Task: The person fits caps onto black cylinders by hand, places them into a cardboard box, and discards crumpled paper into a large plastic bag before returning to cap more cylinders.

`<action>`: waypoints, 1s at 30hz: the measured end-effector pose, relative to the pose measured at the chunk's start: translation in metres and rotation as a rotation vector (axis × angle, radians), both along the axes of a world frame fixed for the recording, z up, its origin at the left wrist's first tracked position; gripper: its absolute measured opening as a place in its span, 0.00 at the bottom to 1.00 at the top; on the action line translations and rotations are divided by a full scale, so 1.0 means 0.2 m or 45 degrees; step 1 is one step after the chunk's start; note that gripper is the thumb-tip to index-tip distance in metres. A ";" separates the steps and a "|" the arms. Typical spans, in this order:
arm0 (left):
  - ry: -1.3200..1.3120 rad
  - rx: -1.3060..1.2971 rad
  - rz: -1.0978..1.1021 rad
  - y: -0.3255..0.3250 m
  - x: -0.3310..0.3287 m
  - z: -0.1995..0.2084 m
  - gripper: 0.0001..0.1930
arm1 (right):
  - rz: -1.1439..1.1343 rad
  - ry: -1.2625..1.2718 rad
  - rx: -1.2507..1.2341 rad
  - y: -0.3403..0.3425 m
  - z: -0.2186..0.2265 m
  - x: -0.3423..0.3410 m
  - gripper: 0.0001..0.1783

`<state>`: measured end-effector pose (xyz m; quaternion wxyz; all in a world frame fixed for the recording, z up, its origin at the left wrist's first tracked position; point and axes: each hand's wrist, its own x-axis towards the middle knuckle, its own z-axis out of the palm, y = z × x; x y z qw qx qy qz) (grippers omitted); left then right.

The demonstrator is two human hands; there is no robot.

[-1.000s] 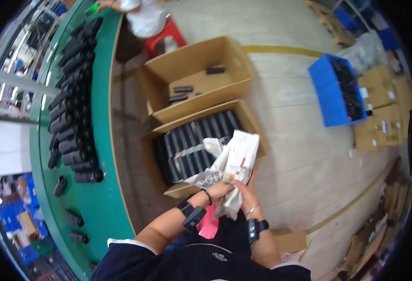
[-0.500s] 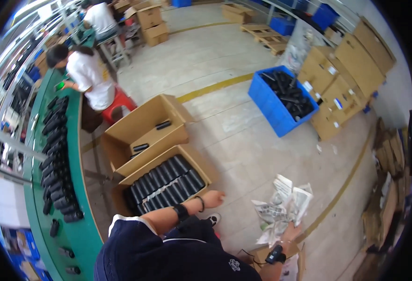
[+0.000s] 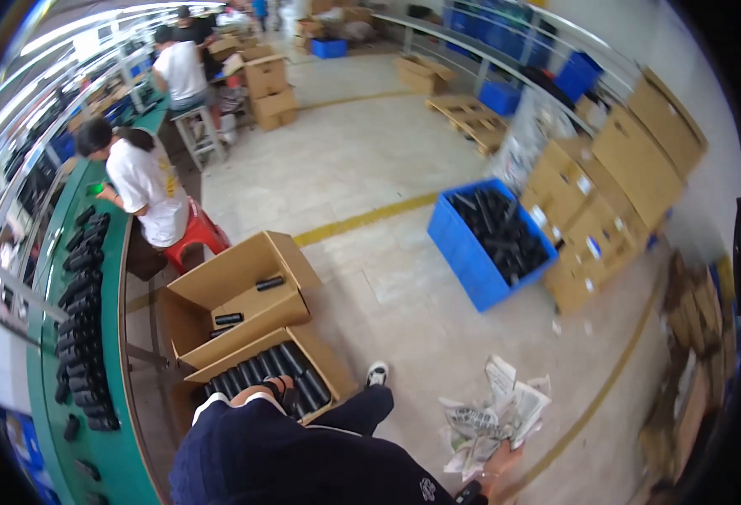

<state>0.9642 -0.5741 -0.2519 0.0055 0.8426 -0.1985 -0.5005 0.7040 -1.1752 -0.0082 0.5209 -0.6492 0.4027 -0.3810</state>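
My right hand is closed on a bunch of crumpled newspaper, which spreads out above the floor. Beside my body, my left hand is over the near cardboard box, its fingers hidden by my arm and sleeve. Rows of black cylinders fill that box. Just behind it stands a second open cardboard box with a few black cylinders in the bottom.
Many black cylinders lie along the green workbench at left. A person sits there on a red stool. A blue crate of black parts stands by cardboard boxes at right. Flattened cardboard leans farther right.
My left hand has moved left and down to the near box. The newspaper stays in my right hand, now lower in the picture. The view has tilted up, showing more of the room's far end.
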 end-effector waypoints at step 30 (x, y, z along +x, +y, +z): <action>-0.542 -0.562 0.681 -1.86 4.06 0.85 0.19 | 0.481 0.825 -0.752 -2.14 0.24 4.21 0.44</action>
